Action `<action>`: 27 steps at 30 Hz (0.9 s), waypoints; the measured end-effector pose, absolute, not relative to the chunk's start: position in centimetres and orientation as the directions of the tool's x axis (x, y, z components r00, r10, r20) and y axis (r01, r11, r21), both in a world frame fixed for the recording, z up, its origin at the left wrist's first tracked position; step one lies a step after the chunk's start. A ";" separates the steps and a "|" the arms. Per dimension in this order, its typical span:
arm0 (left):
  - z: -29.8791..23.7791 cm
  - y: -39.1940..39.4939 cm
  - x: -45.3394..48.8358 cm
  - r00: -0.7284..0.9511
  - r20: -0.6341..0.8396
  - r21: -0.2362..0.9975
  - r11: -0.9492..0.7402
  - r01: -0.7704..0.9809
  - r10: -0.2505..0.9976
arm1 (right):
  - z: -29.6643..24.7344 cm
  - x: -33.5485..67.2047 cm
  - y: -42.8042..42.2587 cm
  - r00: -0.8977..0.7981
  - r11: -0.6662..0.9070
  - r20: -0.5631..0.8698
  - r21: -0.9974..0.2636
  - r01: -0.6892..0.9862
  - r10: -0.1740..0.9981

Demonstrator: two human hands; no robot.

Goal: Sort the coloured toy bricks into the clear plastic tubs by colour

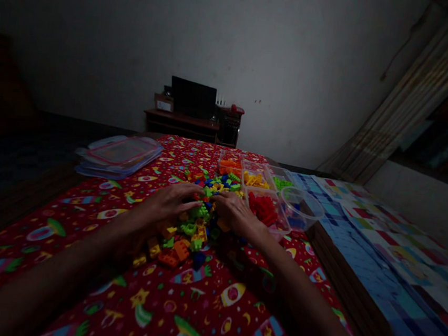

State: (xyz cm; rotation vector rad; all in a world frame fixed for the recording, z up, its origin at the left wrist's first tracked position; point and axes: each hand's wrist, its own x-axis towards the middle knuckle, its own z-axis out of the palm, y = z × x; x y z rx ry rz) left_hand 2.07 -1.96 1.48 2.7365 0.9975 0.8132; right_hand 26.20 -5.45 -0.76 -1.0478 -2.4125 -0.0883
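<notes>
A heap of small plastic building bricks (192,228), orange, green, yellow and blue, lies on a red patterned cloth (178,311). My left hand (171,201) rests on the left side of the heap, fingers curled and pinched at green bricks. My right hand (232,211) lies on the right side of the heap, fingers bent down among the bricks. Whether either hand holds a brick is hidden. Just right of my right hand stands a clear tub of red bricks (264,208).
More clear tubs hold orange bricks (230,166), yellow bricks (255,179) and green bricks (282,183); a round clear bowl (302,207) stands beside them. Stacked lids (120,153) lie at back left. The table edge drops off to the right above a checked mat (393,258).
</notes>
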 end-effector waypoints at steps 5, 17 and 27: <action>0.9 -0.6 1.5 0.550 0.405 0.433 -0.683 0.588 0.730 | -1.5 26.5 -6.4 -0.543 0.639 0.430 -0.112 0.761 0.721; 0.4 -0.9 2.5 0.533 0.521 0.333 -0.734 0.592 0.667 | 1.6 24.1 -6.7 -0.526 0.617 0.408 -0.127 0.777 0.746; 2.9 -2.4 3.0 0.431 0.580 0.441 -0.711 0.547 0.691 | 3.1 25.2 -4.7 -0.360 0.559 0.511 -0.312 0.768 0.780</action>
